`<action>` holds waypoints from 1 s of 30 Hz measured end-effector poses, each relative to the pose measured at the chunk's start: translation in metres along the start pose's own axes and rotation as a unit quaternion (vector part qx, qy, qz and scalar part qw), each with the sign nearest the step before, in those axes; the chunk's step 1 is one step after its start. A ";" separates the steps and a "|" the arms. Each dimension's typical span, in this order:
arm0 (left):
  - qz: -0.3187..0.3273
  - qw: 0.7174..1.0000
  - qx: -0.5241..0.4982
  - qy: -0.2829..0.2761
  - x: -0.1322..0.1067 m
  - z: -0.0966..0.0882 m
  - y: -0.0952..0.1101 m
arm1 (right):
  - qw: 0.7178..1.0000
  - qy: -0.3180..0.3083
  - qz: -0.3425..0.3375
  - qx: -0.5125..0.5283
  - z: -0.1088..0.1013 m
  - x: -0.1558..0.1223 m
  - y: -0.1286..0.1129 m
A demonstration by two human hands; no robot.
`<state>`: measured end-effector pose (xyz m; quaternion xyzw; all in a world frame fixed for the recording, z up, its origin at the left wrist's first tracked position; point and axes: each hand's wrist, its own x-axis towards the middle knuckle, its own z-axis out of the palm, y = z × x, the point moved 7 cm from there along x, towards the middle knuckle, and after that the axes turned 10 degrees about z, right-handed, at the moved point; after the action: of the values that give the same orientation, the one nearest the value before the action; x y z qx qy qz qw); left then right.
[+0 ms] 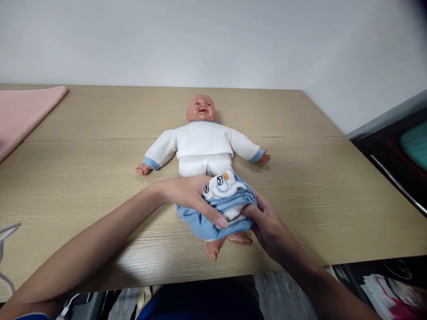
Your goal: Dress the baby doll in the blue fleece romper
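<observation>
A baby doll lies on its back on the table, head away from me, wearing a white long-sleeved top with blue cuffs. Bunched over its lower legs are blue plush doll pants with a stitched animal face. My left hand grips the pants from the left, its thumb pressing down on the fabric. From the right, my right hand holds the other side, thumb tucked into the folded opening. The doll's feet show below the cloth; most of its legs are hidden by cloth and hands.
On the wooden table, a folded pink cloth lies at the far left. A white wire-like object stands at the left edge. Behind the table is a pale wall. Dark furniture stands at the right.
</observation>
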<state>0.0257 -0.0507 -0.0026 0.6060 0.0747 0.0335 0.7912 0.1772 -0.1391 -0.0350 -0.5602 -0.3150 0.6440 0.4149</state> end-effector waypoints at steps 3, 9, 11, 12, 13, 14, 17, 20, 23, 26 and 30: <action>-0.016 0.999 0.032 0.017 0.000 0.000 0.003 | 0.999 0.023 0.032 0.013 0.001 -0.016 0.007; 0.001 0.998 0.057 0.000 -0.001 -0.007 0.003 | 0.998 0.055 0.031 -0.012 0.012 -0.047 0.020; -0.001 0.997 0.079 -0.026 -0.002 -0.005 0.004 | 0.998 0.048 0.026 -0.014 0.024 -0.056 0.027; -0.007 0.995 0.090 -0.040 -0.002 -0.002 0.004 | 0.999 0.048 0.017 -0.011 0.029 -0.060 0.030; -0.014 0.993 0.103 -0.048 -0.002 0.000 0.005 | 0.998 0.055 0.001 -0.011 0.032 -0.064 0.032; -0.020 0.991 0.120 -0.050 -0.001 0.003 0.006 | 0.997 0.072 -0.022 -0.018 0.034 -0.067 0.033; -0.035 0.975 0.218 -0.033 0.001 0.010 0.008 | 0.965 0.171 -0.145 -0.135 0.029 -0.081 0.026; -0.055 0.946 0.318 -0.014 0.003 0.017 0.007 | 0.854 0.273 -0.299 -0.328 0.028 -0.101 0.009; -0.076 0.926 0.370 0.017 0.006 0.024 0.002 | 0.790 0.330 -0.318 -0.408 0.020 -0.107 0.007; -0.082 0.897 0.432 0.050 0.008 0.028 -0.002 | 0.851 0.309 -0.235 -0.353 0.004 -0.097 0.022; -0.072 0.884 0.458 0.061 0.009 0.032 -0.005 | 0.916 0.263 -0.164 -0.256 -0.006 -0.087 0.046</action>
<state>0.0396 -0.0815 0.0002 0.8905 0.1733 -0.0251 0.4199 0.1776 -0.2374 -0.0359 -0.7368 -0.4360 0.2940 0.4250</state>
